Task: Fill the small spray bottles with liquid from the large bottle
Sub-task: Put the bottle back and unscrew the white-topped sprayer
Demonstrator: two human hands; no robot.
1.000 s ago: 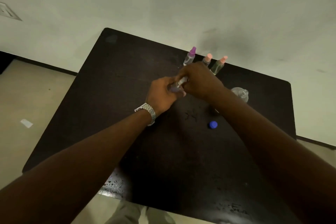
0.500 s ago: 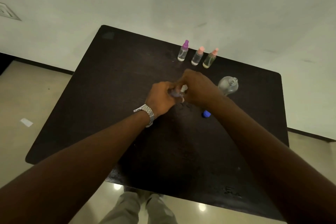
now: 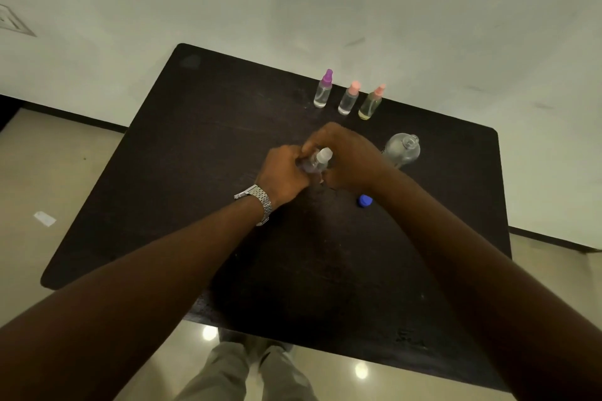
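Over the middle of the dark table [image 3: 202,146], my left hand [image 3: 284,172] is wrapped around the body of a small clear spray bottle [image 3: 313,163]. My right hand [image 3: 347,156] closes over the bottle's white top [image 3: 324,154]. The large clear bottle [image 3: 403,149] stands uncapped just right of my right hand. Its blue cap [image 3: 364,201] lies on the table beside my right forearm. At the far edge three small spray bottles stand in a row: a purple-topped one [image 3: 323,89], a pink-topped one [image 3: 349,98] and a yellowish one with a pink top [image 3: 371,103].
A white wall rises right behind the table's far edge. Tiled floor lies to the left, with a small white scrap [image 3: 45,218] on it. My legs [image 3: 241,374] show below the near table edge.
The view has shifted, so the row of bottles and the large bottle appear farther from my hands. Both hands stay together on the small spray bottle, whose white top shows more now.
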